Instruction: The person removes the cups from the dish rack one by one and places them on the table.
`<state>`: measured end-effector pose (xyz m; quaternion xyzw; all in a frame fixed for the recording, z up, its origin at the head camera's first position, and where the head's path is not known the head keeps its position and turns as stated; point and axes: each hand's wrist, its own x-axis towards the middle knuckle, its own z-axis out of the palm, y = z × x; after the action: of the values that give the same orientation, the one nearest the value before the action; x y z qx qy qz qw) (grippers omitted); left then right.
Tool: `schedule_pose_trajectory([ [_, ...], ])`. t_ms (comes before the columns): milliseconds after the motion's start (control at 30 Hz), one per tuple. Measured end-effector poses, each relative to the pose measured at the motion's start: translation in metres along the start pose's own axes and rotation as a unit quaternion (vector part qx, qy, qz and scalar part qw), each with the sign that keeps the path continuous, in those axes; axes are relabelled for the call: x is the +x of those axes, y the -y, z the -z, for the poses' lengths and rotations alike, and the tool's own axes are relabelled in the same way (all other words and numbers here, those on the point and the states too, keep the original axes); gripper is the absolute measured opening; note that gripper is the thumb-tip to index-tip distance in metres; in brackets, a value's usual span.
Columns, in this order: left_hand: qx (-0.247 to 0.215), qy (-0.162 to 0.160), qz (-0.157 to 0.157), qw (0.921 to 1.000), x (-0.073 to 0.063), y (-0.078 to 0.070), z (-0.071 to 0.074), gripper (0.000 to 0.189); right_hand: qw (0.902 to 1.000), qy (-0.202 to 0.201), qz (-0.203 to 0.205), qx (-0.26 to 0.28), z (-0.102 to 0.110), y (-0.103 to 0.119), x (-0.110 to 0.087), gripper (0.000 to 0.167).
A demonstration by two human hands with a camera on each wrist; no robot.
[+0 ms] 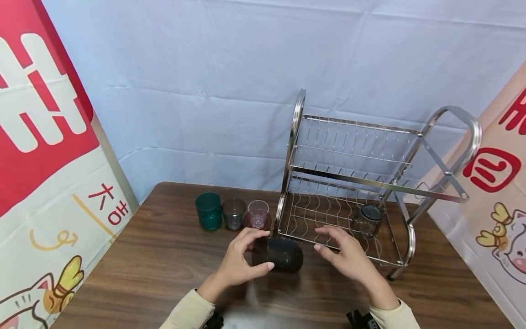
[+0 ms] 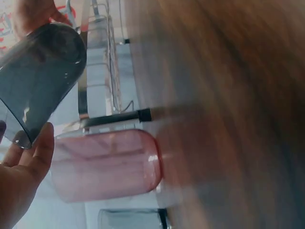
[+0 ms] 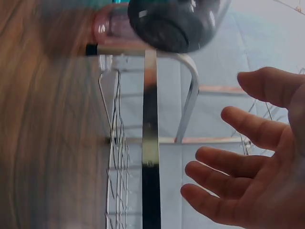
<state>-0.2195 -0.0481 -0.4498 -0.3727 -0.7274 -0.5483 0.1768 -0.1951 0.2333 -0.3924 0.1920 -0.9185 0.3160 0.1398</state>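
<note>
My left hand [image 1: 240,260] grips a dark grey glass [image 1: 283,254] near its rim, thumb on the near side and fingers on the far side. The glass lies tilted on its side, its base toward my right hand [image 1: 349,256]. That hand is apart from the glass, fingers spread and bent a little, nothing in them. In the left wrist view the dark glass [image 2: 47,71] is see-through, held above the wooden table [image 2: 228,105]. Just behind it stands a pink glass [image 1: 258,214], seen large in the left wrist view.
A two-tier metal dish rack [image 1: 341,176] stands at the back right. One dark glass [image 1: 367,220] sits upside down on its lower tier. Left of the rack, a teal glass [image 1: 209,211] and a grey clear glass [image 1: 234,213] stand in a row with the pink one.
</note>
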Motion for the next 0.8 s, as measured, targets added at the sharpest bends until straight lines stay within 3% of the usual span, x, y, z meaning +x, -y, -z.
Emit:
schedule_pose_trajectory([
  [400, 0.045, 0.013, 0.038, 0.9982, 0.000, -0.002, 0.025, 0.059, 0.9934, 0.108, 0.002, -0.040, 0.017, -0.012, 0.002, 0.037],
  [667, 0.073, 0.026, 0.069, 0.9946, 0.011, -0.036, 0.043, 0.057, 0.9914, 0.100, -0.003, -0.085, 0.028, -0.018, 0.004, 0.039],
  [800, 0.088, 0.023, 0.081, 0.9925, 0.009, -0.028, 0.046, 0.059, 0.9910, 0.087, -0.007, -0.102, 0.034, -0.022, 0.004, 0.039],
])
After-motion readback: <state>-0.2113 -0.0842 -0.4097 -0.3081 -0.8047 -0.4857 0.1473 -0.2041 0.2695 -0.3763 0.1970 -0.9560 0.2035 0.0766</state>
